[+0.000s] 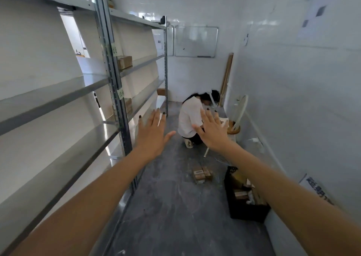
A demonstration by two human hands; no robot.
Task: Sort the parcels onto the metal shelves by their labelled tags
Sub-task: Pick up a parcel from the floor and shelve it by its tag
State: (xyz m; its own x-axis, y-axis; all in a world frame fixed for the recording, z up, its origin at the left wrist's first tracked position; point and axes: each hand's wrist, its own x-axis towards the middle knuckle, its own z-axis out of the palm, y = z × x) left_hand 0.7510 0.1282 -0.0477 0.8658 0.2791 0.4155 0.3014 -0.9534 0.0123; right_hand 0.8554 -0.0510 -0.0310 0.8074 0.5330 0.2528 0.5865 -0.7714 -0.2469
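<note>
Head cam: both arms stretched fwd, nothing held. L hand [154, 132] flat, fingers spread, in air beside metal shelves [93, 86]; R hand [212, 132] likewise spread, touching nothing. Prob empty for next pick: parcels [201, 172] on floor, more in black crate [248, 212] by wall. One cardboard box [124, 62] sits shelved near green tag [121, 94].

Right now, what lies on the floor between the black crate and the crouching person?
In the head view, a small pile of cardboard parcels lies there, touching neither the black crate nor the crouching person.
</note>
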